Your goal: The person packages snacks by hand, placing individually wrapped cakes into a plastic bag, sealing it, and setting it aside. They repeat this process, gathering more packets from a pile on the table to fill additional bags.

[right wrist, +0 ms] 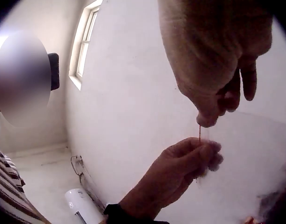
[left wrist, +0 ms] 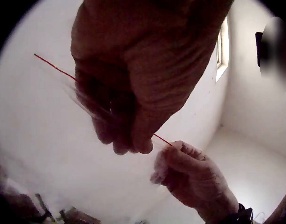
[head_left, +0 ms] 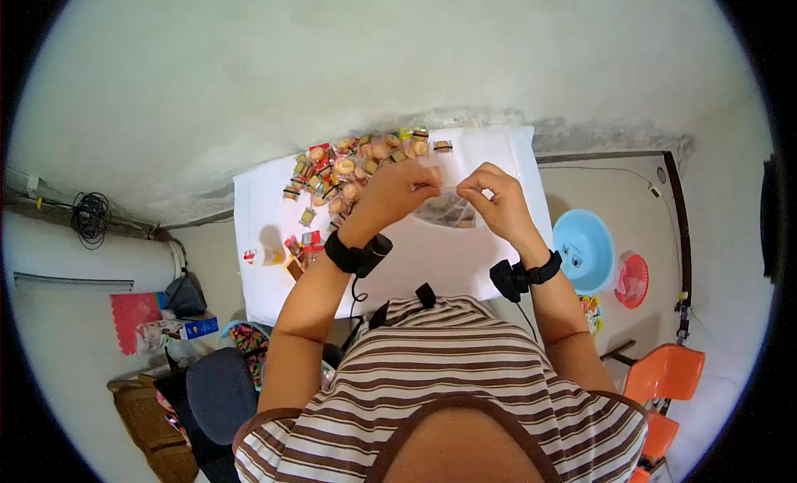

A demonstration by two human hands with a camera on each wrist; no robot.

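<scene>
A clear plastic bag with small dark packets inside hangs between the two hands over the white table. Its top edge shows a thin red line in the left wrist view. The left hand pinches one side of that edge between thumb and fingers. At the other side, the right hand pinches it with thumb and fingertips. A short stretch of the red line runs between the hands in the right wrist view.
Many wrapped snacks lie piled at the table's back left. A cup and red packets stand at the front left of the table. A blue basin and a red basket are at the right.
</scene>
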